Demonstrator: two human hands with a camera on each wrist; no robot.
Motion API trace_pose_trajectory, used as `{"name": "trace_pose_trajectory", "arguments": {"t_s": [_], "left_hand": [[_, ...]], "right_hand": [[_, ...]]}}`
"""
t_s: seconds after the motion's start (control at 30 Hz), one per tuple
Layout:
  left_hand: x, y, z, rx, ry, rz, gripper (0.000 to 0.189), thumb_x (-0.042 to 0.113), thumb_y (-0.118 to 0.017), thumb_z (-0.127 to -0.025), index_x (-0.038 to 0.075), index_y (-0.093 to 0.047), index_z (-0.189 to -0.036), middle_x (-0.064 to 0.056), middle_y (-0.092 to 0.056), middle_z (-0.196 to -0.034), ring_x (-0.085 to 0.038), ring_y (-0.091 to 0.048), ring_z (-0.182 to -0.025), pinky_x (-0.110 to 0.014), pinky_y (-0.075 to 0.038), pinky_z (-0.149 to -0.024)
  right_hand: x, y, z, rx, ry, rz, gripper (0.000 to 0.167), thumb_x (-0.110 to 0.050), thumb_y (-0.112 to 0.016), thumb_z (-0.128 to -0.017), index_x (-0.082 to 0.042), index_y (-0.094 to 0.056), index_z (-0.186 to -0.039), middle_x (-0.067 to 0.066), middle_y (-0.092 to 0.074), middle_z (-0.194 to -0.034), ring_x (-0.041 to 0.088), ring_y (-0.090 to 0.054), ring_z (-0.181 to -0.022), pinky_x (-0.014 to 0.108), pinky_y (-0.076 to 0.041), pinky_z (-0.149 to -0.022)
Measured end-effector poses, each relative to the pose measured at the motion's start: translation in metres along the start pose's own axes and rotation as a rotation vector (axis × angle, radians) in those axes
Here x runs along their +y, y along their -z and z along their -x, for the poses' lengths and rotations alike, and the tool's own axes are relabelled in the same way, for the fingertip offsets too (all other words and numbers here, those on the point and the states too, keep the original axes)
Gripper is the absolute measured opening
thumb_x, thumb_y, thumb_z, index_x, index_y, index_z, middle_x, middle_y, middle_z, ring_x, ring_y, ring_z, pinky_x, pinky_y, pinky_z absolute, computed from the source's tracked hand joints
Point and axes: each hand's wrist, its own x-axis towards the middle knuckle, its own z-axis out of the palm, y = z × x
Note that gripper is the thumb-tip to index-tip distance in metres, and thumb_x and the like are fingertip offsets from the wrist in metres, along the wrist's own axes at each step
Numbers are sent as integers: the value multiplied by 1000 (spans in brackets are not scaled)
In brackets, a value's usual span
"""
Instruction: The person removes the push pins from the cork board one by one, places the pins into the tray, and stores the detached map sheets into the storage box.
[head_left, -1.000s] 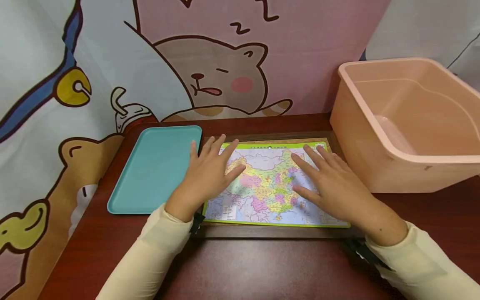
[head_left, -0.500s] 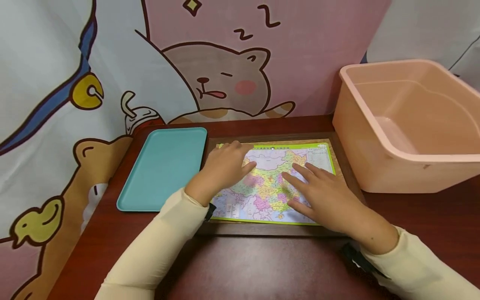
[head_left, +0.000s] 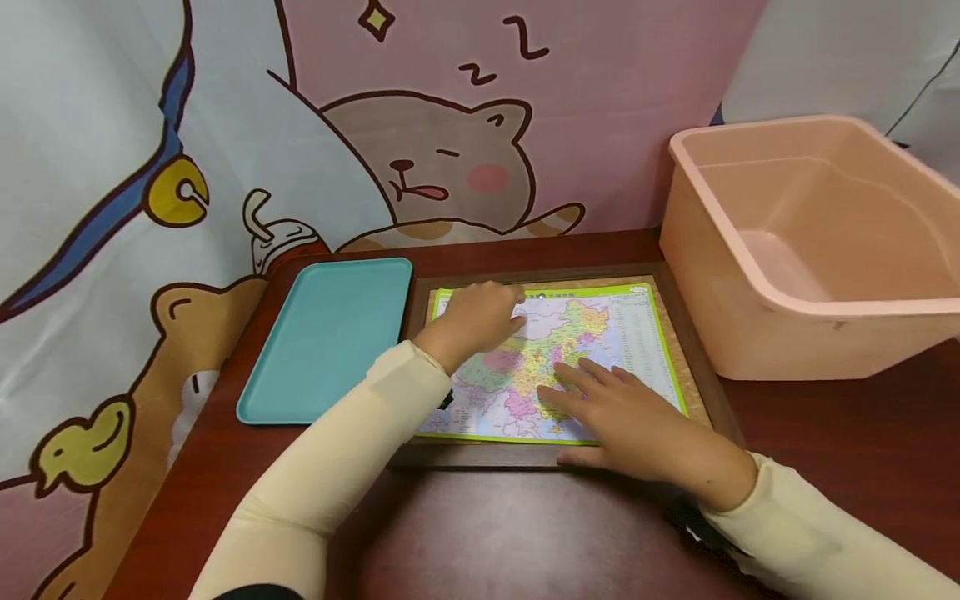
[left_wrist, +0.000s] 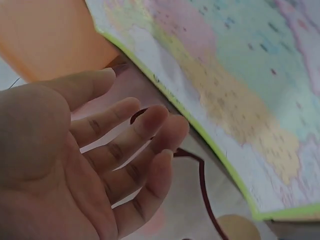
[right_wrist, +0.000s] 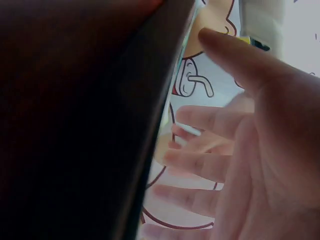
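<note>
Two hands are laid on the map puzzle (head_left: 570, 358) within its dark frame (head_left: 705, 367): left hand (head_left: 476, 321) curled at the top, right hand (head_left: 630, 417) flat. Left-wrist view: fingers (left_wrist: 145, 125) relaxed, empty. Right-wrist view: fingers (right_wrist: 200, 162) spread.

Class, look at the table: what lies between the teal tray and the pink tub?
In the head view, the framed map puzzle lies between the teal tray and pink tub, with both hands on it.

Head view bright, evenly lit, soft shadows under arms, sharp, slight edge distortion. Both wrist views blurred, close; right wrist view's left half dark.
</note>
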Motion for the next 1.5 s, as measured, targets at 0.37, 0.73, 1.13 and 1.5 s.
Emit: {"name": "trace_pose_trajectory", "arguments": {"t_s": [0.37,0.73,1.13,1.5], "left_hand": [[2,-9,-31,-70,3,50,45,34,-57,-103,16,-51,-143,-4,-65,-134,-23,-69,-105,-39,-57,-87],[6,-3,-54,-203,23,269,43,33,-54,-104,17,-46,-143,-6,-60,-136,-20,-63,-110,-37,-51,-97],[1,-8,-65,-288,41,400,43,28,-49,-106,21,-37,-146,-6,-55,-138,-19,-59,-104,-34,-50,-88],[-11,-15,-77,-236,43,456,19,17,-48,-106,16,-46,-125,-7,-51,-133,-18,-52,-77,-26,-45,-62]], "right_hand": [[-3,-8,-2,-54,17,-60,76,-56,-74,-83,-19,-52,-146,17,-48,-150,45,-46,-137,66,-45,-98],[2,-5,3,-57,-3,-59,71,-56,-72,-86,-21,-53,-145,16,-50,-149,46,-46,-136,67,-44,-98],[4,-7,4,-63,-17,-61,71,-57,-71,-86,-21,-54,-144,15,-51,-149,45,-46,-137,67,-44,-99],[2,-7,-3,-95,-10,-81,71,-59,-70,-85,-22,-54,-144,15,-49,-150,45,-44,-138,69,-42,-100]]}}
